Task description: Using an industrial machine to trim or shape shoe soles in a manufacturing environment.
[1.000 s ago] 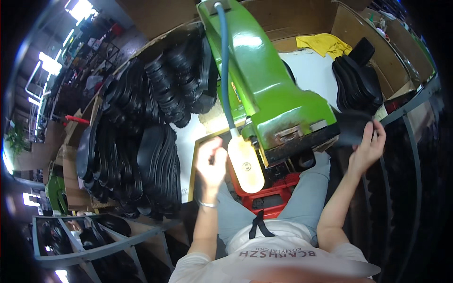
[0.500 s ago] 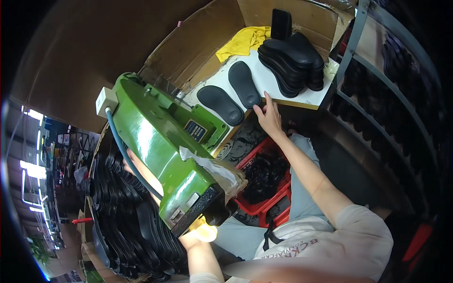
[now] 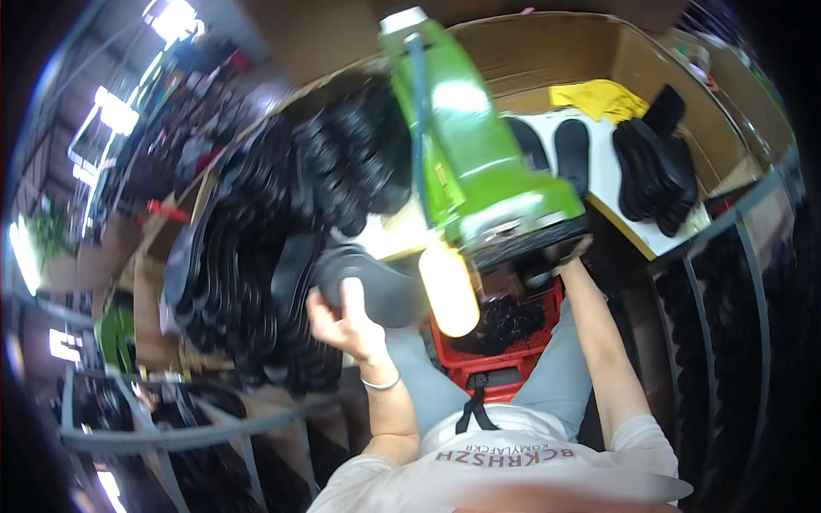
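While the person sits close under the machine, a red plastic crate (image 3: 496, 359) of dark pieces lies between the grey-trousered knees, nearest the body. The left hand (image 3: 346, 321), a thin bracelet at its wrist, is raised in front of the chest with the fingers curled around the near end of a flat black rubber shoe sole (image 3: 368, 286), thumb pressed on its upper face. That sole lies slantwise just left of a pale yellow oblong handle (image 3: 449, 291) hanging at the machine's front. The right hand (image 3: 569, 252) reaches up under the head of the bright green press machine (image 3: 479, 154); it touches the dark underside there, but whether its fingers grip anything cannot be told, as the picture is blurred at that spot. Left of the machine a big heap of black soles (image 3: 282, 222) is piled. Farther off on the right, a white tabletop (image 3: 616, 184) carries two single soles, a stacked pile of black soles (image 3: 654, 175) and a yellow cloth (image 3: 603, 98), with brown cardboard walls (image 3: 547, 56) behind.
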The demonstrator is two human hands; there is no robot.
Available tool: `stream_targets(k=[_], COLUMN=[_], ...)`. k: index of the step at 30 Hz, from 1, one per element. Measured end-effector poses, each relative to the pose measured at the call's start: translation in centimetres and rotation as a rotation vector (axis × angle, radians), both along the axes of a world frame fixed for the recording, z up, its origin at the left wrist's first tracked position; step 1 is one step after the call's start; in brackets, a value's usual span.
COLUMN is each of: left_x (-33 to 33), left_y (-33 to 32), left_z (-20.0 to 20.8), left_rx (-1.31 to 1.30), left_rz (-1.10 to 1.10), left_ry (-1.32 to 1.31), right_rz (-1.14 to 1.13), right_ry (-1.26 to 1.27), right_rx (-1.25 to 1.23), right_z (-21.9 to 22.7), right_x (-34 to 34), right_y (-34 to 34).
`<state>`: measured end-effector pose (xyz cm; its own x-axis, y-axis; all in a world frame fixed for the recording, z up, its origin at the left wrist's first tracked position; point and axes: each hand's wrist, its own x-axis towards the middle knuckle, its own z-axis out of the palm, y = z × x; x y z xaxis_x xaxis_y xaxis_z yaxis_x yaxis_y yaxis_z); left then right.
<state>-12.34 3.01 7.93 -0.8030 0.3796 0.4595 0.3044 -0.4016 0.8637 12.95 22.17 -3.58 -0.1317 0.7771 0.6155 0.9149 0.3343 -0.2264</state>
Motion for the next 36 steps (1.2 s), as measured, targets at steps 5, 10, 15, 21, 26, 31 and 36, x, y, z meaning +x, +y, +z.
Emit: stream_targets(k=[5, 10, 15, 21, 26, 31, 36], left_x=[3.4, 9.1, 12.6, 11.8, 11.4, 9.8, 5.2], left_y=[-5.3, -5.1, -1.4, -2.0, -2.4, -2.5, -2.9], left_z=[-4.9, -4.9, -5.3, -6.4, -6.2, -7.2, -7.4], left_rx=[-0.374, -0.608, -0.527, -0.475, -0.544, -0.636, -0.386], left_rz=[-0.321, -0.79, -0.701, -0.568, -0.641, -0.647, -0.807], left_ry=[0.033, -0.099, 0.278, 0.268, 0.17, 0.408, 0.356], right_rz=[0.774, 0.633, 0.411, 0.384, 0.087, 0.249, 0.53], right_ry=[1.056, 1.08, 1.677, 1.622, 1.85, 1.839, 1.878], right_rx=[-1.191, -1.559, -1.234, -1.165, -0.783, -0.721, -0.706], right_z=[-5.8, -3.3, -4.8, -1.1, 0.4, 4.7, 5.9], right_x=[2.5, 0.9, 2.5, 6.3, 11.3, 11.0, 7.7], right_y=[-11.7, -25.0, -28.6, -28.0, -24.3, -15.8, -13.9])
